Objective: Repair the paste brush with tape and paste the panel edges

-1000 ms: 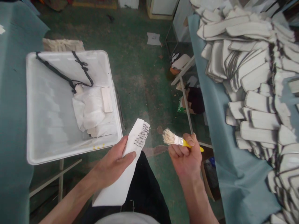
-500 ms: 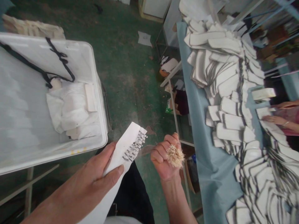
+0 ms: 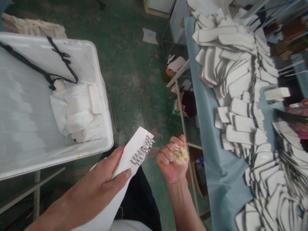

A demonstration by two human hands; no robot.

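My left hand is closed on a long white flat piece with a row of dark marks near its far end. It is held over my lap, tilted up to the right. My right hand is a fist around a brush. The pale bristles point up toward the camera, and the handle is hidden inside the fist. The two hands are a short gap apart, with the brush just right of the white piece's marked end.
A white plastic tub on a metal stand at the left holds white cloth pieces and a black strap. At the right, a blue-covered table carries heaps of white pieces. Green floor lies between. Another person's arm shows at the far right.
My right hand has turned the brush from pointing left to bristles facing up at me. The view swung right; the tub slid left. My left hand keeps its hold on the white piece.
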